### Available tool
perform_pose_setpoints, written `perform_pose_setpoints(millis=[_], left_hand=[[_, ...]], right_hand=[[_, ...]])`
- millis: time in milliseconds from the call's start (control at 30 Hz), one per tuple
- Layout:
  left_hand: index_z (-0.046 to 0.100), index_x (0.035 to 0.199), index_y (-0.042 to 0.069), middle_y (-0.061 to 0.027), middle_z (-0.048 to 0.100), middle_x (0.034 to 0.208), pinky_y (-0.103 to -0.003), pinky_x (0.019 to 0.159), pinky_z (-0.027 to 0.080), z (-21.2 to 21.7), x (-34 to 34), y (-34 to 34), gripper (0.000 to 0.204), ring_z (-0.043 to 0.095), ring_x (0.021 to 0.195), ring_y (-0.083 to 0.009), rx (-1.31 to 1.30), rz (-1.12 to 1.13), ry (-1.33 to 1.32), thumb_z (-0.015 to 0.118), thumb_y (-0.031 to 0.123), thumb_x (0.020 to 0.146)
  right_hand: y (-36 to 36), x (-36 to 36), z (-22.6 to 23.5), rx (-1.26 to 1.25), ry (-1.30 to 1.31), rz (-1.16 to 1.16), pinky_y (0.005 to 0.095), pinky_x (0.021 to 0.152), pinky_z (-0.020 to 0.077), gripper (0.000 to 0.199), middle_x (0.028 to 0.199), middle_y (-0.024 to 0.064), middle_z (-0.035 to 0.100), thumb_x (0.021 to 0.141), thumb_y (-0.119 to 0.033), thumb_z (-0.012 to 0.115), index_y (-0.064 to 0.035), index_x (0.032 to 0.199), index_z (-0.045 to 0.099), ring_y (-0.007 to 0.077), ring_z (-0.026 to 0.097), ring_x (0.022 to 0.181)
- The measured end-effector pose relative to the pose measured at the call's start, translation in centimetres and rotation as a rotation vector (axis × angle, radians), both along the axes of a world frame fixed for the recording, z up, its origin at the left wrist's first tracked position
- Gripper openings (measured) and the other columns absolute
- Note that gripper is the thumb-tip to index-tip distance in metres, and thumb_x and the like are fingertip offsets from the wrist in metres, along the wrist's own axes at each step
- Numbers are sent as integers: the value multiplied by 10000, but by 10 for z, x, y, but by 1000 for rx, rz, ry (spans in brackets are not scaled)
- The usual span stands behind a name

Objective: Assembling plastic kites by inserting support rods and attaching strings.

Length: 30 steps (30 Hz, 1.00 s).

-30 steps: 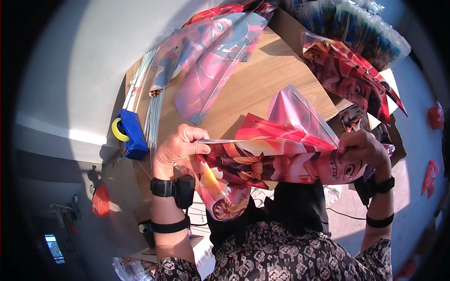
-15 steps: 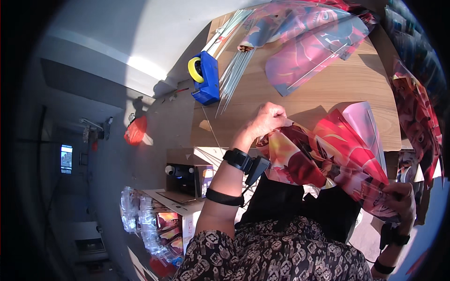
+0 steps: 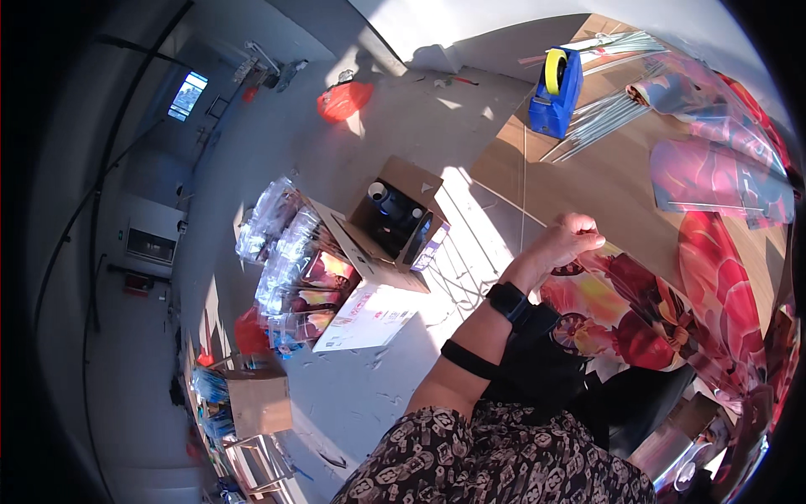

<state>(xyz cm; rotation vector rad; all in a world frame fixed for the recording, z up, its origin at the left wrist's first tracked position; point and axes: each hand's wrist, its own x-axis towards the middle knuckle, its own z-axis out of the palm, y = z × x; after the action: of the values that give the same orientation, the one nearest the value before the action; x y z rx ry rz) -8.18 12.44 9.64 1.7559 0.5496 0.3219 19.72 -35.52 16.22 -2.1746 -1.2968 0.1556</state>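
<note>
We find the glossy flower-printed sheet (image 3: 646,307) at the near edge of the wooden bench (image 3: 609,202), partly above the wearer's black trousers (image 3: 537,374). The governing relation is this: from the fingers of the left hand (image 3: 573,238), the sheet extends to the person's right and nearer the body, its long axis slanting from upper left to lower right. The left hand is at its upper-left end; the far end runs into the crowded right rim of the view.

We record the left fingers as pinched on the sheet's edge, thumb extended toward the right and the other fingers curled. The left forearm (image 3: 470,336) enters from the lower edge and slants up and right, the wrist nearly in line with it, a black wristwatch (image 3: 509,301) just behind the hand. We cannot pick out the right hand reliably in the dark clutter at the right, so we cannot tell its grasp.

Beyond the left hand on the bench we note the blue tape dispenser (image 3: 554,105) and, beside it, a bundle of thin white rods (image 3: 600,122). A translucent pink printed film (image 3: 714,181) lies farther right, apart from the left fingers.
</note>
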Motion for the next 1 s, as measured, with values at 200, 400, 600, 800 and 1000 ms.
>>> perform_pose_setpoints(millis=[200, 400, 600, 800, 1000], left_hand=[[586, 786, -11, -122, 569, 645, -321, 562, 434, -13, -35, 46, 206, 536, 585, -191, 400, 349, 37, 668, 172, 831], [571, 799, 30, -166, 532, 601, -379, 524, 416, 10, 9, 40, 127, 550, 535, -302, 484, 307, -142, 622, 124, 867], [560, 793, 20, -157, 584, 666, -391, 568, 460, 0, 36, -23, 97, 594, 606, -344, 477, -102, -13, 636, 59, 840], [564, 800, 33, -164, 613, 740, -411, 626, 486, -13, 78, -82, 93, 612, 697, -360, 560, -464, -107, 650, 63, 816], [575, 777, 23, -161, 609, 694, -401, 594, 481, -27, 95, -78, 89, 615, 653, -345, 583, -536, 12, 653, 62, 796]], right_hand=[[5, -9, 10, 58, -225, -47, 390, 726, 391, 153, 855, 135, 465, 797, -68, 570, -19, 799, 425, 300, 482, 817], [15, -17, 70, -212, -713, -515, 464, 680, 388, 137, 790, 174, 457, 808, -125, 518, -7, 820, 449, 386, 479, 773], [28, 44, 142, -179, -1113, -637, 417, 750, 461, 212, 818, 127, 548, 685, -7, 635, -45, 833, 488, 321, 561, 845], [-47, 67, 209, -238, -1297, -1080, 426, 727, 479, 147, 781, 102, 588, 755, -88, 625, -75, 849, 513, 296, 593, 816], [-92, 85, 158, -224, -1264, -1185, 421, 657, 483, 123, 755, 102, 576, 756, -66, 620, -82, 820, 517, 290, 589, 767]])
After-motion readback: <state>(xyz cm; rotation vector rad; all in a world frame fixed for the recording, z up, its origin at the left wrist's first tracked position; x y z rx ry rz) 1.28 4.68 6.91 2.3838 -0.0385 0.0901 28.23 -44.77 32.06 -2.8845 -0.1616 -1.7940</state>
